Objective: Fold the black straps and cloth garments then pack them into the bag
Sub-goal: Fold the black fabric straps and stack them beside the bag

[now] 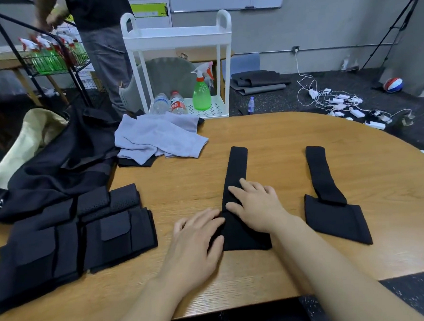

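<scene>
Black strap (236, 183) lies flat on the bench (291, 141), centre, narrow tail pointing away. Left hand (198, 242) and right hand (255, 207) both rest on its wide near end with fingers extended, gripping nothing. Material appears soft, light and limp; expect it to crease readily. Take hold at the far tail tip and fold toward the wide end.

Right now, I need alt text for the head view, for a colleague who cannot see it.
Both hands, left hand and right hand, press flat on a black strap lying on a wooden table. A second strap lies to its right, folded black garments and a grey cloth to its left.
</scene>
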The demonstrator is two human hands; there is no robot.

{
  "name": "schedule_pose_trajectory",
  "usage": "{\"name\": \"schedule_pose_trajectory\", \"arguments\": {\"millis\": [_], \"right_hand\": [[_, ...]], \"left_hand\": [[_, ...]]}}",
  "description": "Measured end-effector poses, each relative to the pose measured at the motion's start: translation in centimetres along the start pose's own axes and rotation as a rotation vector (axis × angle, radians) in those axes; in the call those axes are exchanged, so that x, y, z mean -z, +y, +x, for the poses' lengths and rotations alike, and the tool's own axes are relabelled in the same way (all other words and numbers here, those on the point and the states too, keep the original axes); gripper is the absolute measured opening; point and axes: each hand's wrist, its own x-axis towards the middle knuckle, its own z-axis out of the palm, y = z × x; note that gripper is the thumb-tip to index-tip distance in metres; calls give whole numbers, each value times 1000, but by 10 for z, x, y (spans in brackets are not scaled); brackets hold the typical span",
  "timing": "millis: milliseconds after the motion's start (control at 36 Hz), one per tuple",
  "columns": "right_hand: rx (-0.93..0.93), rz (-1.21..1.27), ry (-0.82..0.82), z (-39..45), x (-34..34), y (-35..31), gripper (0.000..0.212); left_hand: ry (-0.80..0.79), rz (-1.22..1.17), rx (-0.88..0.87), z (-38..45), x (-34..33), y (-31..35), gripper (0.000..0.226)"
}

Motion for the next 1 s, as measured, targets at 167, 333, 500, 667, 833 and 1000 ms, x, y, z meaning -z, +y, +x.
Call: {"name": "schedule_pose_trajectory", "arguments": {"millis": [167,333,500,667,833,1000], "right_hand": [[-7,-17,-37,25,3,12,55],[12,-48,7,42,3,21,52],[20,-26,42,45,4,24,48],[19,167,167,34,6,30,45],[111,275,421,4,9,38,39],[223,281,617,-37,-2,37,28]], "left_hand": [[-28,-31,-19,0,-2,-4,45],[-39,-40,-37,-1,-1,-5,54],[-56,1,-48,-3,1,-2,67],[-54,-12,-88,-4,2,-2,59],[-73,-30,-153,-2,13,0,61],[-146,108,-219,13,33,-2,65]]}}
